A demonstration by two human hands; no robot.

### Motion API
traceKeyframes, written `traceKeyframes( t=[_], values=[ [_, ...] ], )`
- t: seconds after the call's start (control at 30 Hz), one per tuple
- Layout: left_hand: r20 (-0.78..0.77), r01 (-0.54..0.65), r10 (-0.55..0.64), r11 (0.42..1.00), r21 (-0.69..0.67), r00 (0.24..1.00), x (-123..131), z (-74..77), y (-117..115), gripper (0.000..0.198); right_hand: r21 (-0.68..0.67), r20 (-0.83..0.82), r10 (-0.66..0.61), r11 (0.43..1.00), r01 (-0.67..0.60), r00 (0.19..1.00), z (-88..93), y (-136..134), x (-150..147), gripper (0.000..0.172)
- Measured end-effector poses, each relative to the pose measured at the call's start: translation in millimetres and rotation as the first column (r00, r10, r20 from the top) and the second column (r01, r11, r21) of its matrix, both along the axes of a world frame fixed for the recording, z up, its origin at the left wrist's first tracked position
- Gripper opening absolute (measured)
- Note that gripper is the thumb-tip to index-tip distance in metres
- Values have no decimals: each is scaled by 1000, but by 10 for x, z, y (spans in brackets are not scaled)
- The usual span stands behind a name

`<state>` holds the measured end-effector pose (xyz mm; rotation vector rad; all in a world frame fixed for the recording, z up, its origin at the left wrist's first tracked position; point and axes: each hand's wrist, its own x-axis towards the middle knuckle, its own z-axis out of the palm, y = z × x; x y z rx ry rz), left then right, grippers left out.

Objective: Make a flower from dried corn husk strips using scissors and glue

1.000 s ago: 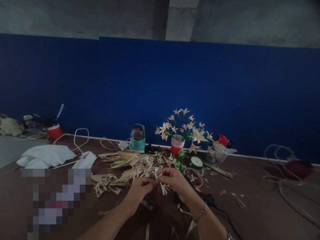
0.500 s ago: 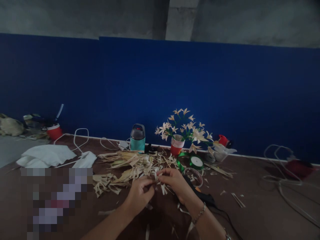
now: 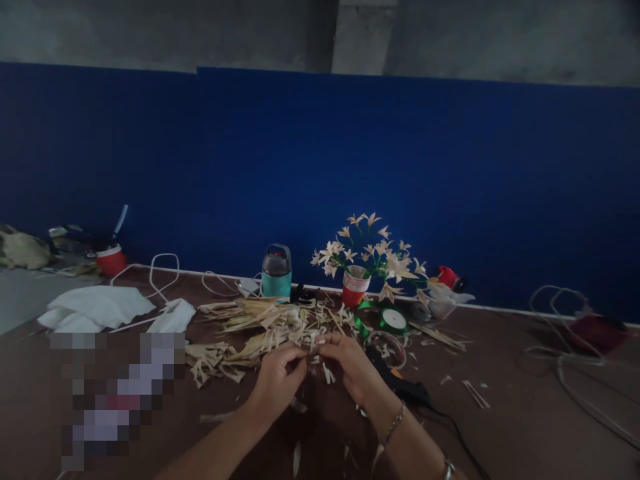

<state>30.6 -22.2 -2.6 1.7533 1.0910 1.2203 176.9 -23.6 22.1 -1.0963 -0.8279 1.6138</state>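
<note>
My left hand [image 3: 279, 377] and my right hand [image 3: 347, 363] meet over the brown table [image 3: 225, 453], thumbs and fingers pinched together. Between the fingertips is a small pale strip of dried husk [image 3: 313, 346], mostly covered by the fingers. A pile of dried husks [image 3: 260, 317] spreads just beyond and left of my hands. To the right of my right wrist lies a black glue gun [image 3: 407, 387] with an orange part and a cord. Rolls of green ribbon [image 3: 393, 321] and clear tape [image 3: 395, 353] sit behind it.
Husk flowers on green stems stand in red paper cups [image 3: 355, 291] at the back. A turquoise jar with a dark lid [image 3: 277, 273] is left of them. White cloths [image 3: 97, 308] lie at the left. White cables [image 3: 560, 360] loop at the right; cut scraps [image 3: 476, 395] lie about.
My fingertips have shifted slightly around the husk strip, and my left thumb and index finger have closed together more. The things on the table stay where they were; the view has tilted a little.
</note>
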Motion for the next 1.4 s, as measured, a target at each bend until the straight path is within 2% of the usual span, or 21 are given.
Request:
traceKeyframes(
  t=[0.33,0.6,0.67,0.77,0.83,0.9,0.93,1.0,1.03,1.1,1.2,1.3,1.37,1.4],
  values=[
    [-91,8,-5,999,37,996,-6,-19,28,16,12,18,-47,999,47,999,-31,8,-1,21],
    [-87,-26,39,989,148,995,-4,-66,23,19,31,29,-46,998,45,999,-3,-14,-34,19],
    [-85,-54,69,984,167,994,-17,-70,47,18,53,88,-31,998,27,996,-3,-4,-25,19],
    [-87,-151,167,975,162,982,-49,-62,99,18,90,307,16,995,-46,952,12,0,19,22],
    [-94,-208,225,965,158,970,-71,-56,132,18,119,506,87,978,-170,858,40,-36,50,21],
    [-102,-231,248,960,157,963,-83,-57,152,20,120,702,202,912,-393,683,78,-124,54,12],
    [-104,-232,249,961,153,963,-84,-60,157,20,95,785,259,847,-523,562,97,-185,42,9],
    [-104,-228,243,964,138,965,-81,-69,156,20,44,884,305,700,-713,354,123,-324,-12,15],
    [-104,-223,236,967,125,966,-77,-72,150,20,36,920,280,637,-770,274,127,-391,-49,19],
    [-106,-212,223,972,103,969,-69,-70,135,21,35,971,179,561,-827,162,114,-496,-129,28],
    [-114,-205,214,975,83,970,-62,-42,108,21,27,997,50,548,-836,65,62,-568,-223,33],
    [-124,-208,217,975,78,968,-60,-20,97,21,-29,1000,8,556,-831,-30,23,-577,-259,26],
    [-127,-208,216,975,76,968,-56,-28,104,22,-36,999,8,556,-831,-37,28,-572,-256,23],
    [-126,-210,218,975,75,968,-54,-41,111,21,-17,1000,21,562,-827,-7,42,-564,-247,22]
  ],
)
